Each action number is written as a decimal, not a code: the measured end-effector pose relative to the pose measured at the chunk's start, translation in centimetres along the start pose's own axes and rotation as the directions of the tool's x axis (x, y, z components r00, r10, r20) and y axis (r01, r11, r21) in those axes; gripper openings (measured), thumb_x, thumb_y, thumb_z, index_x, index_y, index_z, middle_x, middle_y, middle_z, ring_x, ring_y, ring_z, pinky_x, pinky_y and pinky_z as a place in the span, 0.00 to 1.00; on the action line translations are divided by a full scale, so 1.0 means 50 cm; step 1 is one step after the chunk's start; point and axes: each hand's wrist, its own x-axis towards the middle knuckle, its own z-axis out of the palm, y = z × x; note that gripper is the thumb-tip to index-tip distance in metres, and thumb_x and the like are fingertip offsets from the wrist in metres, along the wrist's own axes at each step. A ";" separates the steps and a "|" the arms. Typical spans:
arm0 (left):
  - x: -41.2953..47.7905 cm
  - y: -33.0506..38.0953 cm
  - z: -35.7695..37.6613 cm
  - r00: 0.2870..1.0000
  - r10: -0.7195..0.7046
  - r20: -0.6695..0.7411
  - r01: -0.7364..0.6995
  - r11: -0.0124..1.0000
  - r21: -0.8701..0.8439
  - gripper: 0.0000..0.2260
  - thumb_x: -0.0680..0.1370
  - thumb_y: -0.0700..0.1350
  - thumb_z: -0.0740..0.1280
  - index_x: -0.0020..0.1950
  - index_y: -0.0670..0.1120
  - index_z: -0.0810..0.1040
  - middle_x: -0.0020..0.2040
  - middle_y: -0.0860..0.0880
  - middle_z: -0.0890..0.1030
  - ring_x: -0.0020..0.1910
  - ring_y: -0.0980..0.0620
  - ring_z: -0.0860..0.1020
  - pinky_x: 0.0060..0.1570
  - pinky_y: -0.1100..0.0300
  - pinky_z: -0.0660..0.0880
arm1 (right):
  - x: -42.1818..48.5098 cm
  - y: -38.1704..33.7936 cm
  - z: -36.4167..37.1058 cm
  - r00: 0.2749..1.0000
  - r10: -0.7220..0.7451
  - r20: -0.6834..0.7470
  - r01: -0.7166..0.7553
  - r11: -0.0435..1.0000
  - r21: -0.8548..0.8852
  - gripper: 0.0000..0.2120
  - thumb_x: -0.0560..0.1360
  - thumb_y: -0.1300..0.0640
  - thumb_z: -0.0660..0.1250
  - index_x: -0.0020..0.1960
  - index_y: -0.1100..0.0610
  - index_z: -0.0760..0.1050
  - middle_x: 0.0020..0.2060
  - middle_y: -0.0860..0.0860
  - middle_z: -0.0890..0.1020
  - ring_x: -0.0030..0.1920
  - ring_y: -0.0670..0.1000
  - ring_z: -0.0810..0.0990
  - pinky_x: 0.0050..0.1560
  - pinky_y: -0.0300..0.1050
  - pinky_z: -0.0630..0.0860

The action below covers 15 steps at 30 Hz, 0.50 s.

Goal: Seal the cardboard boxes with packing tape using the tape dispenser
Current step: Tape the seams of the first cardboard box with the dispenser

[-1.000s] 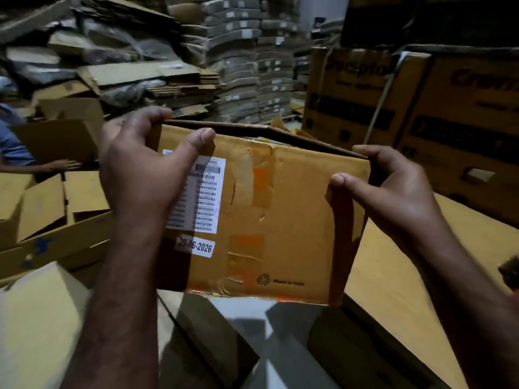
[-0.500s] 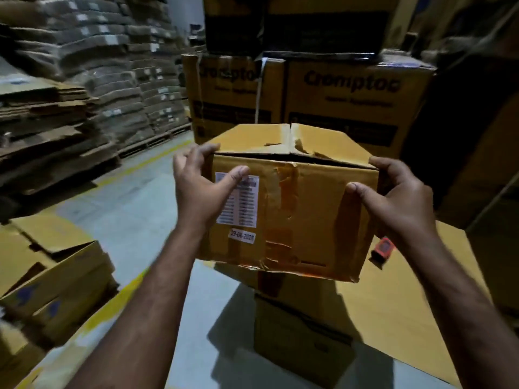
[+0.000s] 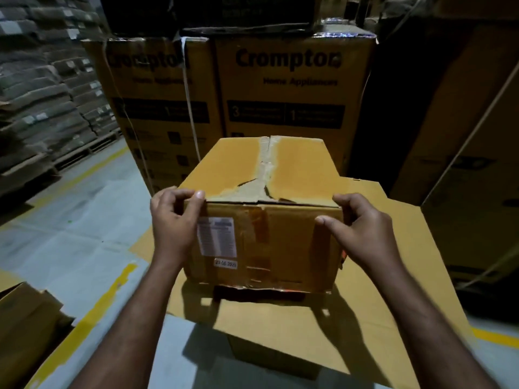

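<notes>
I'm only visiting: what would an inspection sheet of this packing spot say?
Surface: flat cardboard sheet over a lower carton.
Job's things: cardboard box, flaps closed, top seam torn, no fresh tape; label on near face; dispenser not plainly seen.
Clutter: open carton, lower left.
Grippers: left hand and right hand each grip a near top corner of the box.
Cables: nothing seen; one white strap on the cartons behind.
Surroundings: Crompton cartons behind, flattened cardboard stacks left, yellow floor line.
</notes>
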 end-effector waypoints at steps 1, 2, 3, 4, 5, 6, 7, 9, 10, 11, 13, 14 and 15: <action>0.007 -0.011 0.004 1.000 -0.029 -0.004 0.029 0.999 0.023 0.12 0.77 0.58 0.71 0.44 0.50 0.81 0.53 0.45 0.77 0.55 0.44 0.78 0.55 0.43 0.78 | 0.003 0.008 0.002 0.999 0.026 0.037 -0.025 1.000 -0.014 0.26 0.68 0.50 0.78 0.63 0.53 0.77 0.57 0.50 0.82 0.55 0.46 0.78 0.52 0.39 0.75; 0.012 -0.017 0.007 0.997 -0.070 0.012 0.069 0.996 0.050 0.14 0.76 0.61 0.71 0.40 0.51 0.81 0.49 0.45 0.80 0.52 0.43 0.79 0.50 0.42 0.79 | 0.006 0.016 0.004 0.996 0.051 0.073 -0.048 0.998 -0.037 0.25 0.67 0.50 0.79 0.62 0.53 0.78 0.57 0.50 0.82 0.54 0.44 0.77 0.51 0.38 0.74; 0.015 -0.017 0.011 0.992 -0.120 0.045 0.117 0.990 0.078 0.16 0.73 0.63 0.71 0.38 0.51 0.81 0.46 0.45 0.81 0.50 0.43 0.81 0.47 0.42 0.80 | 0.009 0.024 0.005 0.991 0.075 0.108 -0.068 0.996 -0.063 0.25 0.67 0.50 0.79 0.61 0.53 0.78 0.57 0.50 0.81 0.53 0.44 0.76 0.48 0.37 0.73; 0.015 -0.012 0.016 0.981 -0.174 0.085 0.164 0.980 0.115 0.16 0.71 0.64 0.71 0.38 0.52 0.81 0.47 0.45 0.82 0.49 0.45 0.82 0.47 0.44 0.81 | 0.011 0.031 0.006 0.985 0.097 0.140 -0.085 0.993 -0.087 0.23 0.67 0.49 0.79 0.59 0.52 0.78 0.57 0.51 0.81 0.52 0.44 0.76 0.46 0.37 0.73; 0.016 -0.005 0.020 0.970 -0.212 0.120 0.190 0.966 0.173 0.15 0.69 0.64 0.71 0.41 0.53 0.82 0.52 0.44 0.81 0.52 0.46 0.82 0.49 0.45 0.82 | 0.013 0.036 0.004 0.980 0.116 0.162 -0.099 0.989 -0.110 0.23 0.67 0.49 0.79 0.59 0.51 0.78 0.57 0.51 0.81 0.51 0.44 0.76 0.44 0.36 0.73; 0.018 0.004 0.024 0.962 -0.227 0.148 0.183 0.948 0.262 0.14 0.70 0.63 0.72 0.45 0.55 0.82 0.58 0.44 0.78 0.56 0.46 0.80 0.53 0.45 0.81 | 0.015 0.037 0.001 0.975 0.136 0.178 -0.112 0.984 -0.137 0.23 0.67 0.47 0.78 0.59 0.49 0.77 0.58 0.50 0.80 0.51 0.45 0.76 0.43 0.37 0.73; 0.019 0.014 0.028 0.956 -0.233 0.178 0.153 0.913 0.378 0.14 0.72 0.62 0.72 0.50 0.56 0.81 0.62 0.44 0.74 0.61 0.44 0.77 0.56 0.44 0.79 | 0.016 0.034 -0.002 0.969 0.150 0.195 -0.116 0.977 -0.177 0.23 0.68 0.46 0.77 0.60 0.48 0.76 0.59 0.50 0.79 0.51 0.45 0.77 0.44 0.38 0.74; 0.026 0.039 0.034 0.939 -0.228 0.258 0.032 0.804 0.594 0.19 0.75 0.63 0.69 0.62 0.55 0.78 0.68 0.44 0.69 0.68 0.41 0.70 0.62 0.41 0.74 | 0.017 0.021 -0.007 0.960 0.152 0.236 -0.077 0.952 -0.297 0.26 0.70 0.41 0.73 0.65 0.47 0.73 0.65 0.50 0.75 0.59 0.48 0.75 0.51 0.43 0.75; 0.030 0.059 0.041 0.930 -0.204 0.307 -0.051 0.754 0.654 0.23 0.76 0.65 0.67 0.66 0.55 0.76 0.71 0.45 0.68 0.71 0.40 0.67 0.65 0.40 0.71 | 0.019 0.009 -0.007 0.956 0.143 0.255 -0.043 0.932 -0.361 0.28 0.71 0.38 0.71 0.67 0.45 0.71 0.71 0.50 0.70 0.67 0.50 0.71 0.59 0.47 0.73; 0.035 0.077 0.053 0.913 -0.171 0.371 -0.135 0.731 0.669 0.25 0.76 0.66 0.65 0.70 0.55 0.74 0.74 0.45 0.66 0.73 0.41 0.64 0.68 0.40 0.67 | 0.022 -0.005 -0.003 0.953 0.137 0.270 -0.017 0.914 -0.405 0.30 0.71 0.35 0.69 0.70 0.44 0.68 0.76 0.49 0.63 0.73 0.52 0.64 0.66 0.51 0.68; 0.047 0.106 0.083 0.842 -0.107 0.529 -0.282 0.749 0.600 0.28 0.77 0.67 0.63 0.74 0.56 0.70 0.79 0.48 0.61 0.77 0.44 0.59 0.73 0.39 0.60 | 0.026 -0.035 0.012 0.947 0.123 0.296 0.013 0.907 -0.421 0.31 0.72 0.33 0.65 0.72 0.41 0.65 0.79 0.48 0.55 0.78 0.51 0.53 0.75 0.56 0.59; 0.055 0.117 0.101 0.789 -0.067 0.611 -0.346 0.772 0.532 0.29 0.77 0.67 0.62 0.75 0.57 0.69 0.80 0.49 0.60 0.78 0.46 0.58 0.75 0.40 0.58 | 0.028 -0.046 0.022 0.944 0.111 0.311 0.029 0.909 -0.415 0.30 0.73 0.33 0.63 0.72 0.40 0.65 0.79 0.47 0.55 0.78 0.50 0.52 0.76 0.58 0.57; 0.064 0.126 0.119 0.724 -0.026 0.689 -0.410 0.787 0.460 0.29 0.78 0.67 0.62 0.76 0.57 0.67 0.81 0.50 0.58 0.79 0.48 0.56 0.76 0.40 0.56 | 0.029 -0.054 0.032 0.939 0.103 0.328 0.050 0.904 -0.425 0.28 0.75 0.33 0.62 0.72 0.40 0.65 0.78 0.47 0.57 0.78 0.49 0.52 0.76 0.59 0.55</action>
